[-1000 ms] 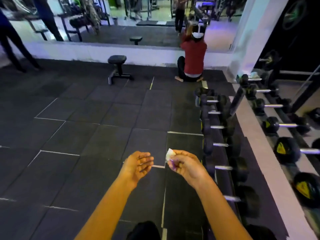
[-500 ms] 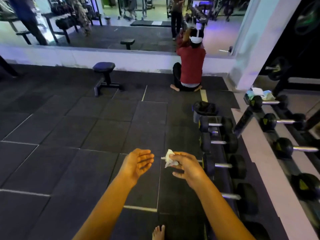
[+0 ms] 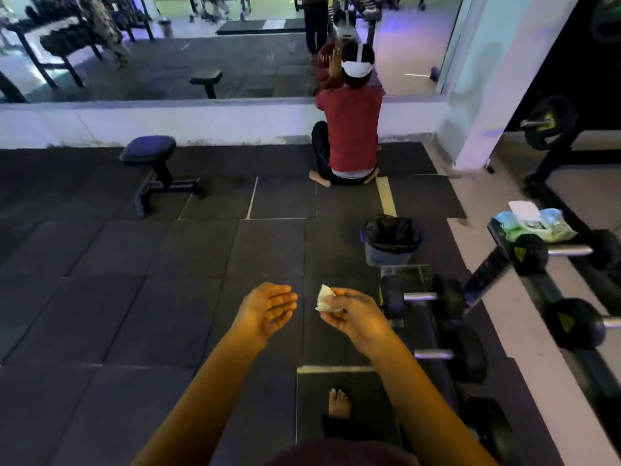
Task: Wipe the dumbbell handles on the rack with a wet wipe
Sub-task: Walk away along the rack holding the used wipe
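Wipe [image 3: 324, 299] in pinch of R hand [image 3: 356, 316] fingers [image 3: 340, 292], near dumbbells [image 3: 420, 296]; L hand [image 3: 267, 311] fingers relaxed, apart from wipe

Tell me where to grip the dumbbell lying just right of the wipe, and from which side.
Grip that dumbbell's handle, the bare metal bar between its two broad dark heads. It lies level with nothing above it, so bring the right hand down from above, wipe in the palm, and curl the fingers under the bar.
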